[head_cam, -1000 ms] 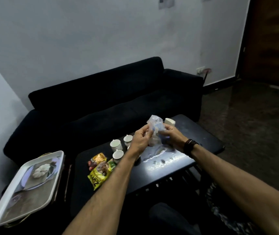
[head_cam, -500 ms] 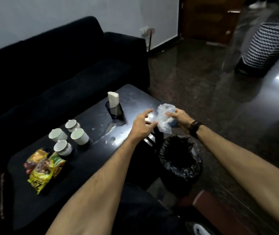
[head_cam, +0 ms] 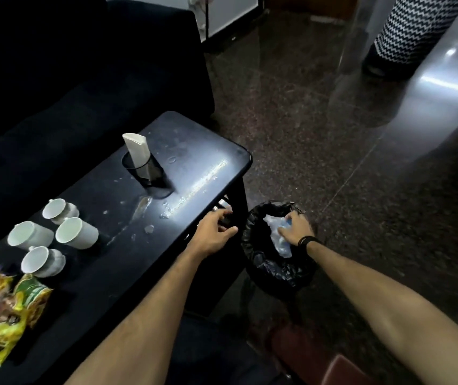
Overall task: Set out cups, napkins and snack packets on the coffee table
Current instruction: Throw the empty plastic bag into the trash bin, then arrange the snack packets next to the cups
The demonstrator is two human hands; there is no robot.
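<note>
The right hand (head_cam: 296,229) presses a crumpled clear plastic wrapper (head_cam: 278,240) into the black-lined bin (head_cam: 272,269) beside the counter's (head_cam: 127,262) near right corner. The left hand (head_cam: 212,232) rests empty, fingers loosely spread, on that edge. Four cups (head_cam: 76,233) and snack packets (head_cam: 8,309) sit toward the left end, with napkins (head_cam: 136,150) upright in a mesh holder (head_cam: 147,173).

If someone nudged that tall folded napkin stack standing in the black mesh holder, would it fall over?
Probably it would only lean: the napkins stand tilted in the mesh holder, whose rim surrounds their lower part. They look like thin paper, so likely light and floppy. The holder itself might slide on the glossy coffee table.
</note>
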